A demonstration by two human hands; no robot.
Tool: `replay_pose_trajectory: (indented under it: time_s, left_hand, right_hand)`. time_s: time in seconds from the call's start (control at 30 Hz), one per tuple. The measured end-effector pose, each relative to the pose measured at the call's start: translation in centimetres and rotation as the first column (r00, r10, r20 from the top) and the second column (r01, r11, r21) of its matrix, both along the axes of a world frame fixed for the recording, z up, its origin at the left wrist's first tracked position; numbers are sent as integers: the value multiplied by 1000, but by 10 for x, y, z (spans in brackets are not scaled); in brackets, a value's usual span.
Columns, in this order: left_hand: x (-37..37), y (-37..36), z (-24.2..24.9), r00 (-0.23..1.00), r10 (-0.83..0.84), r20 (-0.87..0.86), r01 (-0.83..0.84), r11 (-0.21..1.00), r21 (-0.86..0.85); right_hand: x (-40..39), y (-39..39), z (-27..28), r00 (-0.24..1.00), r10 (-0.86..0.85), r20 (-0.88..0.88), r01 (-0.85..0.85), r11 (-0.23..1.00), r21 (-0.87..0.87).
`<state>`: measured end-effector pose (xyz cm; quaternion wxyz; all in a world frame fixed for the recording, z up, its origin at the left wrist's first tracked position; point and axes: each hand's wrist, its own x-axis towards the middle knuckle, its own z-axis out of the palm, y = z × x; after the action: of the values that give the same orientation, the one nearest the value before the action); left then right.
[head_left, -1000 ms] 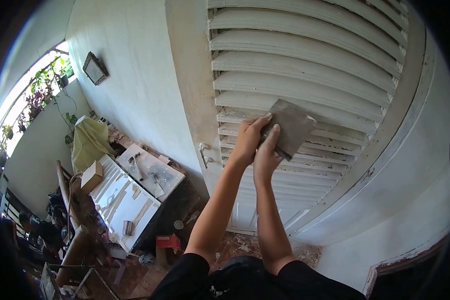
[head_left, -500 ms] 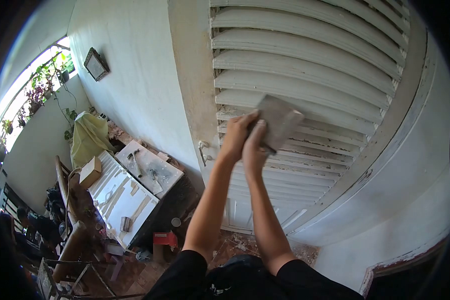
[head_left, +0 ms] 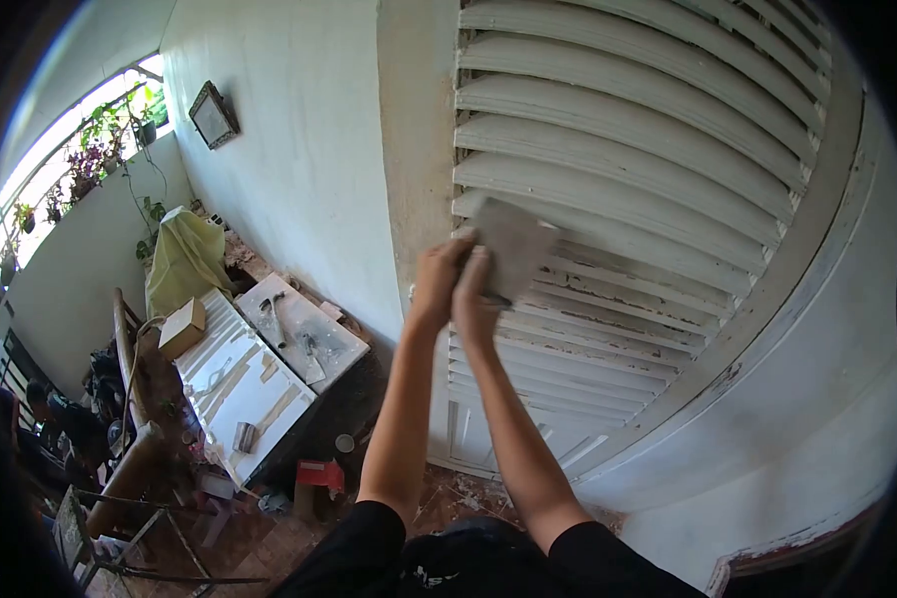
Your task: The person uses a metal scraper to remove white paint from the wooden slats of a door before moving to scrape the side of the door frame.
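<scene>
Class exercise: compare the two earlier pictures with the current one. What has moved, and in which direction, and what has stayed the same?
Both hands, left hand and right hand, have slid the grey sanding sheet leftward along the slats of the louvred door, from mid-panel towards its left frame. The camera view has also shifted a little. Nothing was let go: both hands still grip the sheet, pressed to the slats. The white panels on the floor lie unchanged.

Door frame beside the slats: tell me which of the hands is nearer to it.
Left. The left hand sits right at the door frame; the right hand is just beyond it, over the slats, gripping the sanding sheet.
</scene>
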<state>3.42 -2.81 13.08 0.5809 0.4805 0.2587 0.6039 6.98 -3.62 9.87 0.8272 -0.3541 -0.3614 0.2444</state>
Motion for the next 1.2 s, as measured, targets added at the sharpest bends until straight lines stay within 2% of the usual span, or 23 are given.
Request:
replay_pose_trajectory:
  time_s: [0.07, 0.1, 0.13, 0.2, 0.27, 0.33, 0.4, 0.47, 0.53, 0.57, 0.63, 0.7, 0.73, 0.8, 0.83, 0.87, 0.93, 0.97, 1.0, 1.03, 1.07, 1.13, 1.2]
  left_hand:
    - [-15, -1, -1, 995, -49, 88, 53, 998, -44]
    - [-10, -3, 1, 996, -8, 84, 11, 999, -38]
    - [3, -8, 3, 991, 132, 3, -131, 985, 109]
    - [21, -7, 7, 983, -16, -182, 50, 982, 182]
    - [31, -10, 6, 982, -188, -18, 188, 982, 5]
    - [22, -8, 1, 998, -41, -49, 42, 999, 24]
    - [5, -9, -2, 999, 32, 39, -31, 999, -13]
    - [-12, -15, -5, 996, 50, 74, -49, 999, -12]
    - [-30, -14, -29, 994, 23, 111, -17, 998, -53]
    - [-36, -14, -42, 987, -5, 160, 19, 996, -90]
    - [-44, -36, -49, 983, -8, 182, 37, 987, -158]
    - [-59, -44, -78, 990, -121, 74, 131, 981, -144]
    - [-63, -51, -82, 989, -131, 70, 141, 979, -146]
    - [-72, -65, -84, 954, 76, 291, -8, 973, -229]
    - [-83, -65, -94, 966, 240, -95, -248, 964, -93]
    - [-101, -60, -109, 798, 419, -433, -406, 905, 128]
    - [-147, -30, -166, 525, 658, -540, -430, 752, 499]
    - [-149, -31, -155, 532, 650, -543, -417, 759, 500]
    - [-151, -37, -136, 685, 518, -512, -459, 853, 248]
    - [-151, -37, -124, 815, 390, -428, -441, 897, -22]
    - [-149, -30, -118, 816, 378, -437, -431, 902, -24]
    - [-141, -10, -103, 845, 463, -267, -428, 885, 183]
    - [-122, 6, -75, 829, 492, -267, -420, 862, 285]
  right_hand:
    - [-10, 5, -9, 989, -33, 147, 29, 999, 26]
    - [-7, 6, -6, 998, -26, 58, 19, 993, 113]
    - [0, -5, 3, 1000, -6, 25, 4, 996, 90]
    - [20, -27, 18, 984, 61, -169, -46, 995, 91]
    - [32, -32, 20, 967, 85, -240, -79, 996, 36]
    - [19, -16, 7, 983, -35, -179, 29, 999, -38]
    - [3, -3, -6, 995, -98, 29, 96, 994, 60]
    - [-1, -5, -11, 976, -4, 220, 5, 1000, -3]
    - [-4, -11, -32, 815, -169, 554, 150, 985, 80]
    - [-1, -18, -43, 817, -178, 549, 159, 984, 83]
    - [14, -42, -52, 630, 90, 772, 41, 988, -149]
    - [25, -79, -33, 840, 399, 369, -240, 881, -407]
    - [33, -86, -44, 844, 418, 336, -264, 869, -419]
    - [58, -103, -69, 824, 473, 312, -277, 816, -506]
    - [68, -110, -80, 845, 392, 363, -223, 876, -428]
    - [81, -116, -93, 887, 357, 294, -211, 878, -430]
    - [109, -137, -89, 921, 327, 210, -161, 813, -559]
    - [123, -141, -99, 927, 202, 315, -12, 856, -516]
    - [128, -152, -82, 935, 152, 321, 51, 837, -544]
    - [138, -155, -84, 965, 143, 220, 2, 833, -554]
    - [142, -156, -82, 983, -32, 178, 106, 901, -420]
    - [140, -153, -58, 957, -149, -250, 79, 960, -269]
    - [138, -160, -20, 929, 120, -349, -189, 967, -173]
